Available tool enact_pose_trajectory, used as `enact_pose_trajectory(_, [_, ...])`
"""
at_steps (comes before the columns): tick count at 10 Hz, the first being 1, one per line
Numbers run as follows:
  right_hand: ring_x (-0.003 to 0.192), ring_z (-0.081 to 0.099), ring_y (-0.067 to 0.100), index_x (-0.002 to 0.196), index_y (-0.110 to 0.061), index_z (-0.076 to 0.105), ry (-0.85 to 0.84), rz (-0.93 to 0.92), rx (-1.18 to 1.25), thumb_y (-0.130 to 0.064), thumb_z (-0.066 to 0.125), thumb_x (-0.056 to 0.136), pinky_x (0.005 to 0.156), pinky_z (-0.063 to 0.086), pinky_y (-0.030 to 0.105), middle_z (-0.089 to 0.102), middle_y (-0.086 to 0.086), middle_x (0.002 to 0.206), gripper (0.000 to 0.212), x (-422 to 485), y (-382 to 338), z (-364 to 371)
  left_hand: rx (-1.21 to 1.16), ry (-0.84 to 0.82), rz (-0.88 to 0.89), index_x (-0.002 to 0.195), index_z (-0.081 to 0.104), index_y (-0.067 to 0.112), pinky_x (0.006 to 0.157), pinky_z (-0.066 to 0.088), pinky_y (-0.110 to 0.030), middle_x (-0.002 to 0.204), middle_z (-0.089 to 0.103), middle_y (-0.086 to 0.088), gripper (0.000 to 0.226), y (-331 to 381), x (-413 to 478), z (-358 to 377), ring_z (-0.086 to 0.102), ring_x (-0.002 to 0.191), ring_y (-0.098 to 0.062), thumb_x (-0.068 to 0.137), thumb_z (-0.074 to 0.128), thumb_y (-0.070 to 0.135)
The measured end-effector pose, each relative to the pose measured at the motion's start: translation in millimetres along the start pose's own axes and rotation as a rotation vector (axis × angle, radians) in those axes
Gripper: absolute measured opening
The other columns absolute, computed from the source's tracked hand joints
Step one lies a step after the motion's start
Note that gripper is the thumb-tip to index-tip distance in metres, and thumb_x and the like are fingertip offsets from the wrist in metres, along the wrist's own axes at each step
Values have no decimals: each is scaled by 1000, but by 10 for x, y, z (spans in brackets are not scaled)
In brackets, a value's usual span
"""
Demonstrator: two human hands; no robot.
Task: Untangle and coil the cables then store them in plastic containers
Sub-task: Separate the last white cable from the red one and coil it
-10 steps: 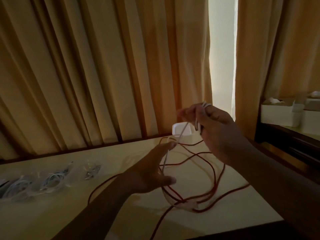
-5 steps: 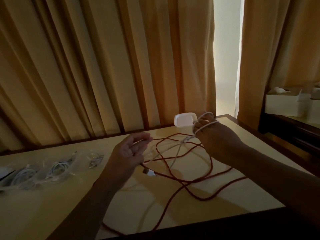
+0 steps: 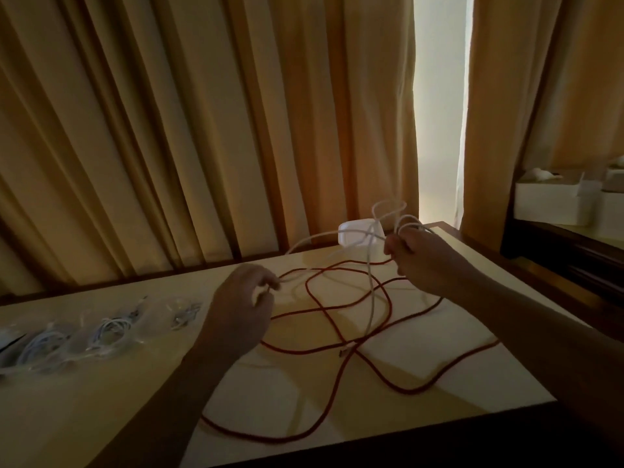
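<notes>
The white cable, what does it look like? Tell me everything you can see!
The white cable is thin, smooth and looks like plastic. Near its top it is gathered into a few small loops that the right hand pinches, held up in front of a small white container. One strand runs across to the left hand, whose fingers pinch it. Another strand hangs down and ends in a small plug on the table, crossing the red cable sprawled there.

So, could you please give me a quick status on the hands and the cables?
Right hand holds white cable coils; left hand pinches its run. Red cable loose on table, crossing under the white.
</notes>
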State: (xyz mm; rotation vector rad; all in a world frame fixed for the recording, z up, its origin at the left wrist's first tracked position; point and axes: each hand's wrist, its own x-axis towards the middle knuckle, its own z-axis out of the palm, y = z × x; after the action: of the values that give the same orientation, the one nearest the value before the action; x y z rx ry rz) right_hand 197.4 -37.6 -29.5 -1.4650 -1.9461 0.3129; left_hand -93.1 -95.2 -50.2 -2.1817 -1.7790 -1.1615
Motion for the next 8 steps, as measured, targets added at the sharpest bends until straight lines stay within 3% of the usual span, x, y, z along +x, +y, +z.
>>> enact_pose_trajectory(1, [74, 56, 8, 86, -19, 61, 92, -147, -59, -8, 50, 101, 60, 42, 18, 62, 0, 90, 21, -7, -179, -150, -59, 369, 51, 99, 59, 23, 89, 51, -30, 110, 54, 5, 24, 279, 199, -202, 55, 104, -11, 94, 60, 1])
enact_pose_trajectory(2, [85, 59, 11, 82, -19, 61, 58, -181, -138, 4, 56, 94, 70, 50, 22, 59, -3, 91, 25, 27, -280, -230, -63, 630, 241, 103, 61, 7, 94, 47, -31, 116, 58, -13, 17, 502, 326, -391, 55, 114, -25, 92, 54, -4])
enact_pose_trajectory(3, [83, 58, 11, 75, -26, 50, -28, -144, -180, -3, 53, 100, 65, 40, 15, 57, -5, 87, 34, 7, -328, -274, -18, 603, 625, 99, 66, -3, 100, 44, -33, 110, 63, -23, 18, 917, 305, -480, 55, 113, -29, 93, 49, -2])
enact_pose_trajectory(4, [77, 53, 3, 96, -16, 61, -140, -248, -273, -8, 56, 101, 66, 42, 9, 57, -4, 92, 10, -83, -382, -361, -118, 124, 731, 116, 65, 7, 98, 40, -18, 116, 63, -5, 26, 1246, 153, -252, 53, 110, -9, 99, 47, 16])
enact_pose_trajectory(5, [78, 57, 9, 99, -18, 61, -144, -182, -284, -14, 52, 103, 71, 47, 14, 57, -2, 89, 10, -117, -364, -466, -12, -178, 525, 132, 52, 32, 102, 35, -25, 127, 56, 15, 31, 1287, 216, 1, 46, 113, 4, 105, 44, 44])
enact_pose_trajectory(6, [75, 57, 17, 91, -18, 61, -156, 54, 43, -26, 39, 108, 71, 53, 29, 59, 3, 83, 29, -110, -324, -512, 240, -267, 398, 143, 37, 37, 107, 39, -40, 146, 47, 13, 50, 1089, 400, 170, 47, 128, -7, 99, 50, 59])
enact_pose_trajectory(7, [64, 48, 11, 91, -9, 65, -275, 181, 566, -26, 48, 106, 55, 41, 21, 57, 5, 78, 29, -159, -342, -543, 268, -502, 230, 139, 47, 34, 87, 51, -28, 136, 57, 8, 46, 853, 597, 267, 56, 110, -7, 98, 64, 44])
enact_pose_trajectory(8, [61, 50, 7, 93, -13, 64, -383, 124, 411, -30, 55, 103, 50, 42, 15, 55, -3, 73, 21, -214, -363, -560, 40, -417, 44, 102, 72, 27, 81, 53, -26, 104, 69, 9, 18, 685, 742, 178, 63, 95, -5, 98, 60, 14])
